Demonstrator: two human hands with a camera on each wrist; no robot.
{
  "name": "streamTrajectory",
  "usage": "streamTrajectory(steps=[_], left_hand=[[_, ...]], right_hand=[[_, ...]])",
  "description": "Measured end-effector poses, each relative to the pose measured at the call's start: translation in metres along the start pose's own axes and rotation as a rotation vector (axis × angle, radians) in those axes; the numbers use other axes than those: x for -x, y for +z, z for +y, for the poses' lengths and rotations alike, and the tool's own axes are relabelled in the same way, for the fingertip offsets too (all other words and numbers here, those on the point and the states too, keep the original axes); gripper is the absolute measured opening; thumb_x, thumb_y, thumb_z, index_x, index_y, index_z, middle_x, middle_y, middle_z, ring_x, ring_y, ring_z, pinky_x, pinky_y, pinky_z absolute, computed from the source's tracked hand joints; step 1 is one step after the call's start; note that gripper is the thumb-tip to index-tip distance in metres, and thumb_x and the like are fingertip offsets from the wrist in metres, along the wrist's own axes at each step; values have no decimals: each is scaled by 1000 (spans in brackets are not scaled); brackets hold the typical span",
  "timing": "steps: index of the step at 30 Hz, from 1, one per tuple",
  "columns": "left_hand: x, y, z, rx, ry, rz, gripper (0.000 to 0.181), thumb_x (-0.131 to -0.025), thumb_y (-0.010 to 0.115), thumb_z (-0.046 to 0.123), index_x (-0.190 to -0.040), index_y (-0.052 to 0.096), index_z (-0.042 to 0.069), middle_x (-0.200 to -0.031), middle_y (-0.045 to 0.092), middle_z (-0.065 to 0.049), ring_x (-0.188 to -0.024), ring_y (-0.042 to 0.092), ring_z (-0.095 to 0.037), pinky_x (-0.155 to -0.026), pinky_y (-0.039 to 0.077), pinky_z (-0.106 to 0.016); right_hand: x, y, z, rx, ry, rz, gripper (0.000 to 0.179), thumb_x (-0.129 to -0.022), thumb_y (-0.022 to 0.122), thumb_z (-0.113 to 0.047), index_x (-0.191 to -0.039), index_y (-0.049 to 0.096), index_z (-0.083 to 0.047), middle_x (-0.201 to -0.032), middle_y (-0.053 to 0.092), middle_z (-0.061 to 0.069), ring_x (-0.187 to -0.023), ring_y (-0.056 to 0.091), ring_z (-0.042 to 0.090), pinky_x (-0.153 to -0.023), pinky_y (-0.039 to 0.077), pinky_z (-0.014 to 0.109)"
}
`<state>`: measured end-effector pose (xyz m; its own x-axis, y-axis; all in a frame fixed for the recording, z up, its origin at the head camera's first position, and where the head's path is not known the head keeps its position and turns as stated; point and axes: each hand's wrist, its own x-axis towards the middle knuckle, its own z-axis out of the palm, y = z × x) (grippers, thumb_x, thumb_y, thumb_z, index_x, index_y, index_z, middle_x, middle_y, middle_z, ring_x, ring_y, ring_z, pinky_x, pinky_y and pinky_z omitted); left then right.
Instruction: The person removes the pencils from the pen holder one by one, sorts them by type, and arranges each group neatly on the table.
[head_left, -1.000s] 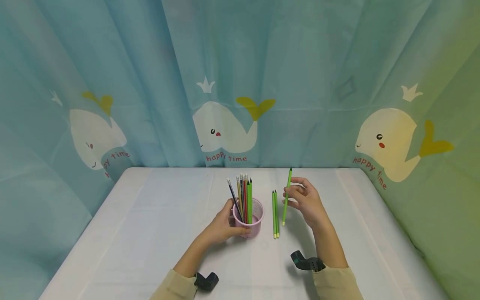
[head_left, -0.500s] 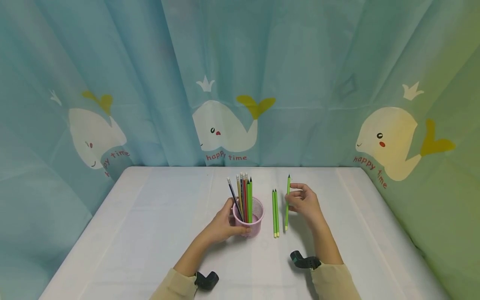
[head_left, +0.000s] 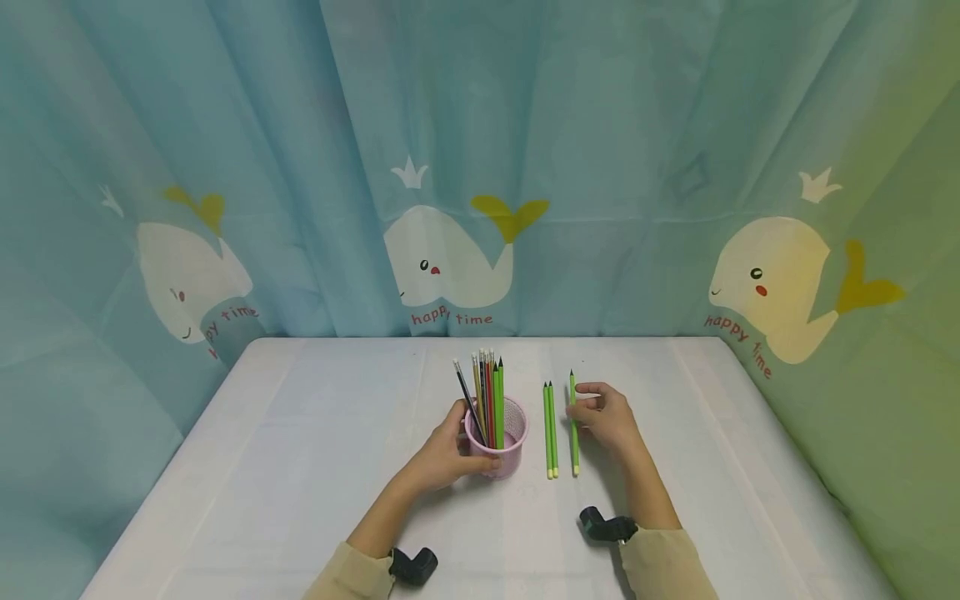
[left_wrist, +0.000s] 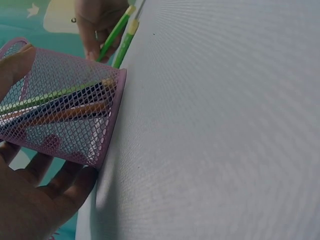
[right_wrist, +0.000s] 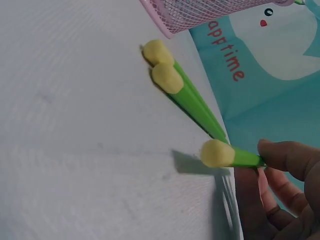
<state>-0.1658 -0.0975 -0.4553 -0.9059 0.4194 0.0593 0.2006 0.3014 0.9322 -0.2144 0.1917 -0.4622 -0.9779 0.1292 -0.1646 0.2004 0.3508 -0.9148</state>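
Observation:
My left hand (head_left: 438, 454) grips a pink mesh pencil cup (head_left: 512, 461) from its left side, thumb across the front. Inside the cup several pencils (left_wrist: 75, 100) lean toward its left, some green, others dark, red and gold. To the right of the cup, two green pencils (head_left: 550, 429) lie side by side on the table, tips pointing away. Beyond them my right hand (head_left: 609, 421) pinches another green pencil (head_left: 574, 442) between thumb and fingers. In the right wrist view, its yellow end (right_wrist: 216, 153) hangs just over the table with a shadow beside it.
A white-covered table (head_left: 300, 467) bears everything. Behind it and along the sides hangs a blue-green curtain (head_left: 615, 125) printed with whales. A black wrist camera (head_left: 414, 567) sits at the left sleeve, and another black wrist camera (head_left: 606, 525) at the right one.
My right hand has lowered the green pencil toward the table and nearer to me, turning it almost parallel to the lying pair. The left hand and the cup have stayed in place.

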Motion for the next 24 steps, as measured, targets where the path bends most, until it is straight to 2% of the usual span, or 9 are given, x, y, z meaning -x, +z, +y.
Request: streamTrajectory(steps=[7,14,20,24], left_hand=[[1,0,1,3,-3,4,84,-76,86,26,-141,34,14,-140,53,-11,-128,54,-38,-108,43,-55],[0,0,1,17,-5,8,83,-76,87,26,-140,36,15,-138,54,-10,-128,54,-38,-107,43,-54],[-1,0,-1,22,9,5,83,-76,87,25,-140,36,15,-138,54,-10,-126,55,-38,-105,45,-52],[-1,0,-1,15,7,7,83,-76,87,25,-140,36,15,-138,54,-10,-127,55,-38,-107,44,-54]], right_hand=[[2,3,1,19,5,-20,45,-85,74,-4,-127,58,-1,-94,65,12,-73,67,18,-63,59,33],[4,3,0,1,0,-15,45,-85,73,-1,-128,59,-1,-95,65,13,-73,68,19,-62,60,32],[4,1,-4,-14,-7,-24,46,-86,74,-2,-129,59,-1,-97,65,14,-79,68,19,-63,60,33],[6,0,-9,-17,-43,-51,44,-88,72,-5,-130,59,-1,-101,65,15,-84,66,21,-67,61,35]])
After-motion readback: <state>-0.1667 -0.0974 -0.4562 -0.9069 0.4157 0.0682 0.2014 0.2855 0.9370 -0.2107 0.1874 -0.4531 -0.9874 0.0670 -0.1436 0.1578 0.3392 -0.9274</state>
